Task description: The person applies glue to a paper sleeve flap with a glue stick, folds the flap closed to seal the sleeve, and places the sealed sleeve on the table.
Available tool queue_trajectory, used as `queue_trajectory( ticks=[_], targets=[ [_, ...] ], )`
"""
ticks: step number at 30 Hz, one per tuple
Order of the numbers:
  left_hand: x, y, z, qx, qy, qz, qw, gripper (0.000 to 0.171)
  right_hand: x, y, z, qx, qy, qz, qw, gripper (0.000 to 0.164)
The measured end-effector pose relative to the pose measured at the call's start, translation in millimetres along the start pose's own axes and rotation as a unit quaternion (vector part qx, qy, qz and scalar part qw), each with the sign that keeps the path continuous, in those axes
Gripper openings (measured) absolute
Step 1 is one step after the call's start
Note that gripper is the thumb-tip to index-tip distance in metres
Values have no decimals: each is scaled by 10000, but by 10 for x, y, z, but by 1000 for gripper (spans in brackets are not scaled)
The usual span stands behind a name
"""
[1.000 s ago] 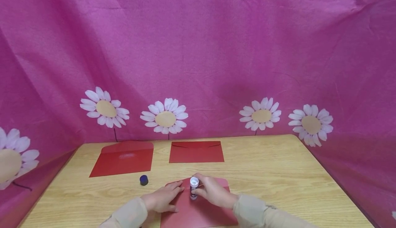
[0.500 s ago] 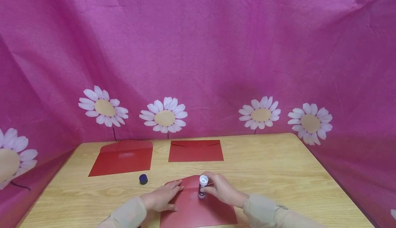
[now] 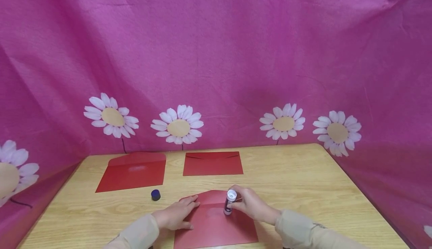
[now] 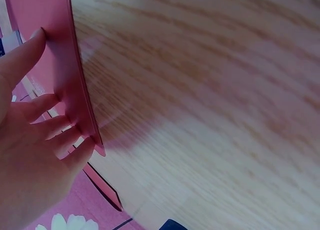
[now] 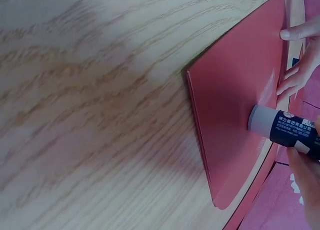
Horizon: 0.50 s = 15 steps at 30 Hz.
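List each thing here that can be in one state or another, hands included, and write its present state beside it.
Near envelope: flat, flap open
Glue stick: uncapped, held end-down on the envelope
Blue cap: off the glue stick
Far left envelope: flap open
Far middle envelope: flap folded down; whether sealed, unclear
Left hand: resting on the near envelope
Right hand: gripping the glue stick

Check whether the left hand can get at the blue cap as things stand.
Likely yes: the blue cap sits on the table close beside the left hand, with nothing visible between them. That hand rests on the near red envelope, so it would need to lift off first.
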<state>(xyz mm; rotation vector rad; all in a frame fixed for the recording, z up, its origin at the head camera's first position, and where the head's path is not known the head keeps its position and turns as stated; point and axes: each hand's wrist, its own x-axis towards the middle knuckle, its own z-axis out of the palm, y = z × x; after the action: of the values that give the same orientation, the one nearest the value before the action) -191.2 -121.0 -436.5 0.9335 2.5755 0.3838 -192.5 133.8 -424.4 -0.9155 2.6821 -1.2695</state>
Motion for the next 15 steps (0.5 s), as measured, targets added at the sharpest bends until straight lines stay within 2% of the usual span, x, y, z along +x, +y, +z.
queue_trajectory(
  ticks=[15],
  targets=[
    [26, -14, 3, -84, -72, -143, 9998, 62, 80, -1, 52, 165, -140, 120, 9997, 24]
  ],
)
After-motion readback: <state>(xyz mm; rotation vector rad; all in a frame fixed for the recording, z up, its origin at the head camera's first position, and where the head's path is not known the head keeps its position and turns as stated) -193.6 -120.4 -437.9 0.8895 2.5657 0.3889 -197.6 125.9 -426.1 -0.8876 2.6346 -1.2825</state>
